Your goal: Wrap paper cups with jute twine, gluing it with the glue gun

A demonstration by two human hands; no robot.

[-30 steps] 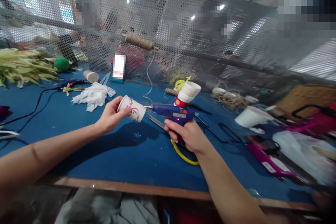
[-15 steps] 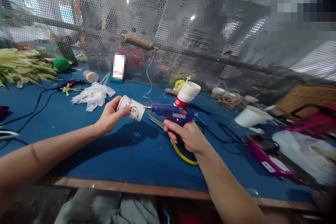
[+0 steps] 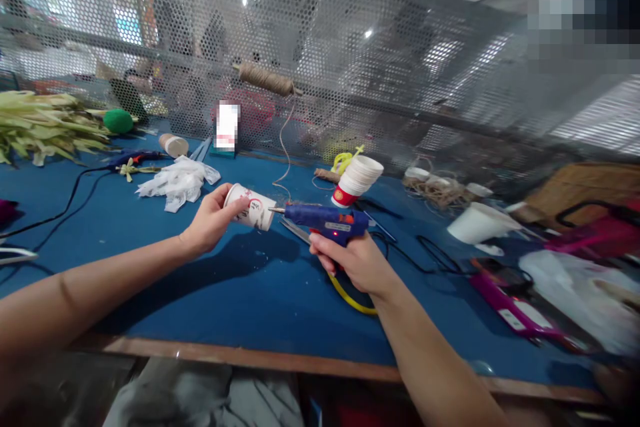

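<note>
My left hand (image 3: 213, 219) is closed round a white paper cup (image 3: 259, 211) with red and black print, tipped on its side above the table. In my right hand (image 3: 357, 257) is a blue hot glue gun (image 3: 320, 217) with a small red light lit. Its metal nozzle points left and sits at the cup's right-hand end; whether it touches I cannot tell. Scissors (image 3: 296, 230) lie on the table behind the gun, their blades showing and a yellow handle (image 3: 353, 297) curving out below my right hand.
A stack of paper cups (image 3: 357, 180) leans behind the gun. Crumpled white strips (image 3: 179, 180) and a second glue gun (image 3: 135, 159) lie left, near corn husks (image 3: 45, 123). A twine spool (image 3: 266, 78) hangs on the mesh. Rightward are a white roll (image 3: 473, 221) and a magenta power strip (image 3: 515, 307).
The glue gun has shifted slightly left and down, its nozzle now by the lower part of the cup's end. The cup has turned a little in my left hand.
</note>
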